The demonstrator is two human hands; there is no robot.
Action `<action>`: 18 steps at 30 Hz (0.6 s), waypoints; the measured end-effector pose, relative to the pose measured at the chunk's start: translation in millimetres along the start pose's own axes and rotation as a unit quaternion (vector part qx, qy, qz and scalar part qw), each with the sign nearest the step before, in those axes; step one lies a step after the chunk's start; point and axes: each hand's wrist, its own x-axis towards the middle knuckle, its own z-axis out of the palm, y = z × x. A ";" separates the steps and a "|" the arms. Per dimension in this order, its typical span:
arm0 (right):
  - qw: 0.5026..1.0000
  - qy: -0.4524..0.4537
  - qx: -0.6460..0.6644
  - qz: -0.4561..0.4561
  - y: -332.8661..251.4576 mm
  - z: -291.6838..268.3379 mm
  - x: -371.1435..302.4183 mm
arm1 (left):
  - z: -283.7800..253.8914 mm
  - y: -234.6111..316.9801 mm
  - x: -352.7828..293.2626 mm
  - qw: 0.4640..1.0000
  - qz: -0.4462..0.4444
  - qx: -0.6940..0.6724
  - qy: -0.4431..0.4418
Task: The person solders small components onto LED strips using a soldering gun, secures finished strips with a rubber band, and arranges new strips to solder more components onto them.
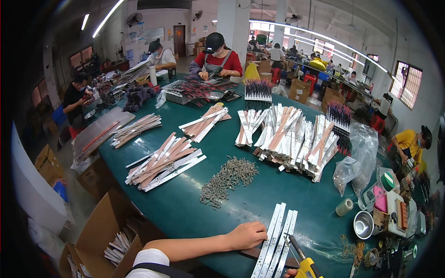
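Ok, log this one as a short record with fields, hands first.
Left hand: fingertips at the left edge of the white strips
Right hand: mostly out of frame, on a yellow pistol-shaped tool, apparently a soldering gun
Beyond strips: loose heap of small grey parts
Farther back: bundles of white and tan strips
Right side: metal bowl
Surface: green tabletop
Opposite: co-worker in red

No readable lettering or numbers.

The head fisheye looks down over the table [178, 214]
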 end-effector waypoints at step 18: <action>1.000 0.027 -0.013 0.004 -15.5 22.3 -2.4 | -3.1 6.0 -4.2 0.999 -0.031 -0.037 0.021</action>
